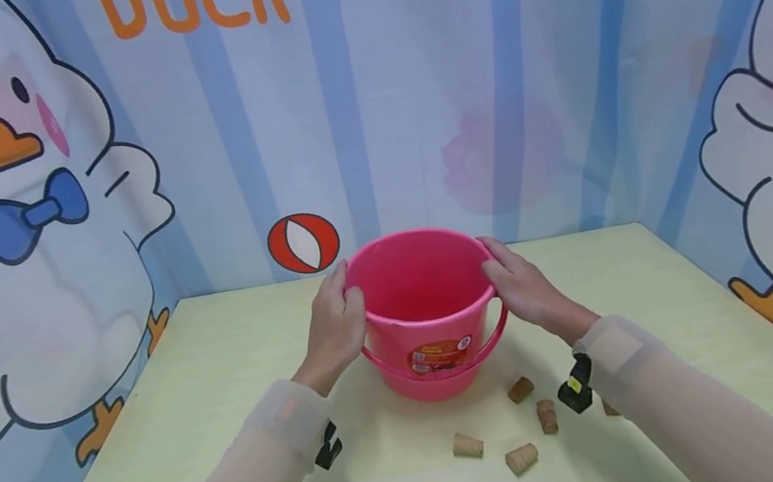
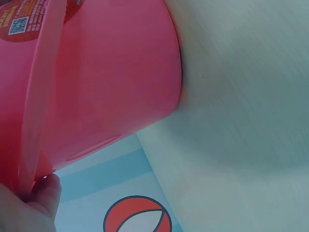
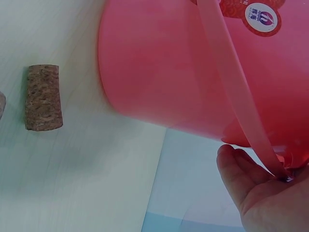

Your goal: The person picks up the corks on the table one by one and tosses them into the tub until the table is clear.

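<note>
A pink plastic bucket (image 1: 429, 352) stands upright on the table, its handle hanging down across the front below a red label. On the left side of the rim, my left hand (image 1: 335, 322) grips with the thumb on top. The opposite side of the rim is held by my right hand (image 1: 526, 284), near the handle's joint. In the left wrist view, part of the left hand (image 2: 36, 208) shows at the bucket's edge. Seen from the right wrist, the fingers (image 3: 231, 176) curl under the rim. The visible inside of the bucket shows only pink wall.
Several corks lie in front of the bucket, among them a pale cork (image 1: 468, 445), another pale cork (image 1: 522, 459) and a brown cork (image 1: 520, 389). One is partly hidden by the right sleeve. A duck-print curtain (image 1: 395, 105) hangs behind the light table (image 1: 239, 365).
</note>
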Available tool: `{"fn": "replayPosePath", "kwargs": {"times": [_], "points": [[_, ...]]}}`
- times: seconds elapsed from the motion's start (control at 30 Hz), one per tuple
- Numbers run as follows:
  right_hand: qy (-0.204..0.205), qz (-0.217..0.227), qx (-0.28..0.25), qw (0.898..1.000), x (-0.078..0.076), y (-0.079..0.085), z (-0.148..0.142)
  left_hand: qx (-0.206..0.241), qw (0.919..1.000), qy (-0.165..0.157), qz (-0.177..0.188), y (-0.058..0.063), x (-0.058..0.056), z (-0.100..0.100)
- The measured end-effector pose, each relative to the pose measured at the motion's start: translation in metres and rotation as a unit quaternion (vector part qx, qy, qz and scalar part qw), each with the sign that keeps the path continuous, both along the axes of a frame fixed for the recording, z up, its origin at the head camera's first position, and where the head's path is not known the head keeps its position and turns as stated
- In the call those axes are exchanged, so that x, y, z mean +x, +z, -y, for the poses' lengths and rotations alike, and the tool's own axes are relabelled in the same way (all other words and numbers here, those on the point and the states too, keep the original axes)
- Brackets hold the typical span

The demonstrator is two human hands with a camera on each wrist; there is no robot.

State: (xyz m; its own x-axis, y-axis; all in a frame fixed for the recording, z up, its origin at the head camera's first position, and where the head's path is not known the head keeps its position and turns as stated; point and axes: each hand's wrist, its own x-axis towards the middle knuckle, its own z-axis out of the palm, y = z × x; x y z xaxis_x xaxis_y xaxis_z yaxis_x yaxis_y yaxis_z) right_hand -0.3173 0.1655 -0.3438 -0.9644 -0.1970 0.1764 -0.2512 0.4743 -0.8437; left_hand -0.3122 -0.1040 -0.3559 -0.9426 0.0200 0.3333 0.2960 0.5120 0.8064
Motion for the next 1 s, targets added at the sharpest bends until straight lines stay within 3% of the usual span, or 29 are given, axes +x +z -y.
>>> {"fn": "replayPosePath", "kwargs": {"times": [0.43, 1.0], "points": [[-0.031, 0.005, 0.026, 0.999, 0.0008, 0.0004, -0.0009, -0.009, 0.9999, 0.001, 0.007, 0.0018, 0.0012, 0.0005], [-0.037, 0.003, 0.031, 0.999, 0.0080, -0.0009, -0.0073, -0.023, 0.9997, 0.008, 0.006, 0.0040, 0.0016, 0.0019]]}}
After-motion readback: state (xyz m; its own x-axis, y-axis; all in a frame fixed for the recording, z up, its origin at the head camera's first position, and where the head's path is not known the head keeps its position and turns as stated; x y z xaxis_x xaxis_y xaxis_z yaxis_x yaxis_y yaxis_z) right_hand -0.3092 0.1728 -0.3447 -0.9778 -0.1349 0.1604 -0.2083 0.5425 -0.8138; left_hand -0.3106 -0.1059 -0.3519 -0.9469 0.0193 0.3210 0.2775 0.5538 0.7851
